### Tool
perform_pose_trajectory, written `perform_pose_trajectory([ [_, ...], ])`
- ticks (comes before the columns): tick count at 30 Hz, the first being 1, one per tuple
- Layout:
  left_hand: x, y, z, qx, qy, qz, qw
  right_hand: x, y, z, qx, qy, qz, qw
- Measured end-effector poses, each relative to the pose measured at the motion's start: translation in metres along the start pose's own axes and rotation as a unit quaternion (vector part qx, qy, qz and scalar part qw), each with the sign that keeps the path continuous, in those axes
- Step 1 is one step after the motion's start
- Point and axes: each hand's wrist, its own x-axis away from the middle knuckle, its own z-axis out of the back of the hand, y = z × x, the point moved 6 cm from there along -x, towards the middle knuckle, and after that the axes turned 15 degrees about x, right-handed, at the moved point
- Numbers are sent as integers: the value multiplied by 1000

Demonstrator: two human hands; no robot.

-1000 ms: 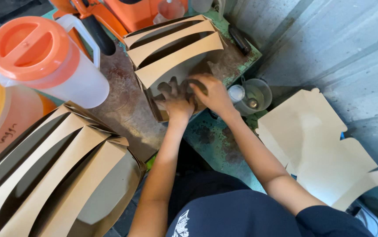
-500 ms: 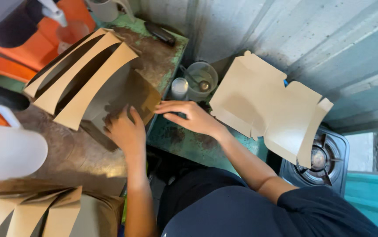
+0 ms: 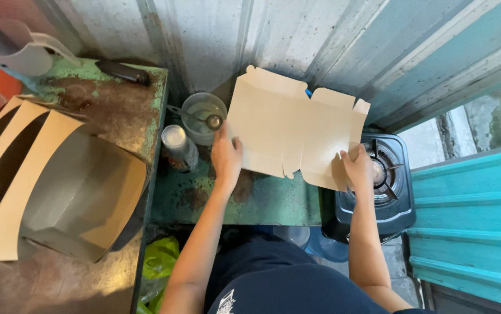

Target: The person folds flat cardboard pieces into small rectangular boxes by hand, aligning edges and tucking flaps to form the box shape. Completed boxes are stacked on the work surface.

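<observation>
Left hand: my left hand (image 3: 226, 156) grips the left edge of the flat cardboard blank (image 3: 294, 135), fingers closed on it.
Right hand: my right hand (image 3: 357, 168) pinches the blank's lower right corner, over the gas burner (image 3: 385, 174).
Blank: unfolded and creased, tabs out; it leans against the corrugated metal wall (image 3: 273, 35), above the green ledge (image 3: 250, 197).
Progress: I judge this blank not yet folded; nested sleeves of formed cardboard (image 3: 47, 174) lie on the rusty table (image 3: 116, 104) to the left.
Containers: clear jar (image 3: 202, 116) holds a spoon and maybe liquid; small bottle (image 3: 178, 146) just beside it, contents unclear; pitcher (image 3: 15, 49) top left, contents cannot tell.
</observation>
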Motion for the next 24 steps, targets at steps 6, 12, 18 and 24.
perform_pose_trajectory([
  [6,23,11,21,98,62,16,993,0,-11,17,54,28,-15,998],
  [12,34,-15,28,255,84,84,960,-2,-29,28,-148,121,128,973],
  [18,28,-41,21,373,64,60,924,-16,-18,20,-224,63,31,972],
  [24,31,-52,21,463,11,121,878,-9,-18,47,-337,89,64,935],
])
